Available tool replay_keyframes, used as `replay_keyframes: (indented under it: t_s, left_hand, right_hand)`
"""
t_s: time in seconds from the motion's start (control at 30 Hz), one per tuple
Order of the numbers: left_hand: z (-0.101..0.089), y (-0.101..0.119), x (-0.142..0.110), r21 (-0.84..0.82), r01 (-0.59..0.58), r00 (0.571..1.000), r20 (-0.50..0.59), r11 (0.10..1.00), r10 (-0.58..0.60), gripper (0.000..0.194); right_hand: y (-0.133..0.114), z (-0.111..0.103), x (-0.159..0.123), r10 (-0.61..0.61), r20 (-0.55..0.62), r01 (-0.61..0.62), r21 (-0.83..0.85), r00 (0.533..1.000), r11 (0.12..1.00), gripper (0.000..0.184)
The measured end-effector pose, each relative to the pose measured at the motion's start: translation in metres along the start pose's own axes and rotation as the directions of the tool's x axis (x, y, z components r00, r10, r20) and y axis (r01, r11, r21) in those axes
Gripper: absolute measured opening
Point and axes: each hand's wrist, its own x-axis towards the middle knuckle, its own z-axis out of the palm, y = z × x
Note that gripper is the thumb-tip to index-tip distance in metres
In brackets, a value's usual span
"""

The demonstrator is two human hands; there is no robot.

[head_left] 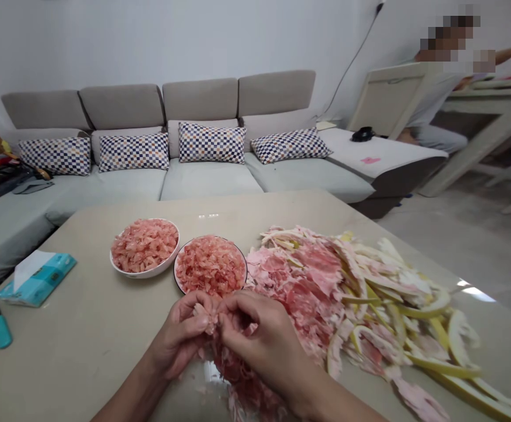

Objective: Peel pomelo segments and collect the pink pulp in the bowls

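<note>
From my remote view, both hands are up over the near part of the surface, meeting just in front of the black-rimmed bowl. I have the left hand pinching a pink flesh piece between thumb and fingers; the right hand has thumb and forefinger closed on the right side of the same piece, fingertips nearly meeting the left's. The part inside the right hand's grasp is hidden by its fingers. Black-rimmed bowl: heaped with loose pink-orange pulp. White bowl: to its left and slightly farther off, also heaped with pulp. Right of the bowls, a broad pile of torn pink membranes runs back toward me, partly under the right hand. It mixes at its right with curved peel strips, white inside and yellow outside. Far left of the surface: a blue tissue pack with a white sheet showing, and nearer me a small knife, teal handle, dark blade pointing away. Beyond the surface, a grey sofa carries four checkered cushions. Upper right, a person sits on a pale chair beside another table.
</note>
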Motion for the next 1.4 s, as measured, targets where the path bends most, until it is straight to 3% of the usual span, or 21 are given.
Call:
replay_keyframes:
  t_s: [0.07, 0.2, 0.37, 0.47, 0.6, 0.77, 1.1, 1.4]
  left_hand:
    - [0.0, 0.001, 0.0, -0.011, -0.015, 1.0, 0.004, 1.0, 0.015, 0.016]
    - [0.003, 0.0, 0.001, -0.013, -0.047, 0.999, -0.012, 0.999, 0.047, 0.03]
    - [0.006, -0.003, 0.003, 0.211, -0.203, 0.975, -0.051, 0.956, 0.218, 0.061]
    - [0.005, -0.003, 0.004, 0.349, -0.22, 0.953, -0.123, 0.911, 0.277, 0.053]
    - [0.002, -0.001, 0.002, 0.421, -0.122, 0.958, -0.186, 0.899, 0.217, 0.029]
    - [-0.001, -0.006, 0.001, 0.356, -0.089, 0.969, -0.185, 0.93, 0.163, 0.03]
    - [0.005, -0.008, 0.001, 0.125, -0.057, 0.946, -0.309, 0.99, 0.093, 0.027]
    - [0.011, -0.008, 0.001, 0.106, -0.165, 0.884, -0.425, 0.981, 0.195, 0.03]
  right_hand:
    - [0.0, -0.001, 0.001, -0.01, 0.007, 0.011, -0.015, 1.0, 1.0, 0.014]
    - [-0.002, -0.003, 0.005, 0.122, 0.078, -0.129, 0.091, 0.989, 0.987, 0.015]
    - [-0.004, -0.002, 0.007, 0.183, 0.101, -0.197, 0.156, 0.978, 0.968, 0.017]
    - [-0.003, 0.002, 0.006, 0.19, 0.138, -0.216, 0.208, 0.972, 0.954, 0.017]
    - [-0.002, 0.004, 0.004, 0.198, 0.139, -0.226, 0.224, 0.97, 0.948, 0.014]
    - [-0.001, 0.003, 0.003, 0.2, 0.146, -0.231, 0.249, 0.969, 0.94, 0.012]
    - [-0.003, 0.002, 0.004, 0.211, 0.151, -0.25, 0.327, 0.966, 0.911, 0.013]
    - [0.001, 0.015, 0.001, 0.198, 0.038, -0.201, 0.274, 0.979, 0.94, 0.011]
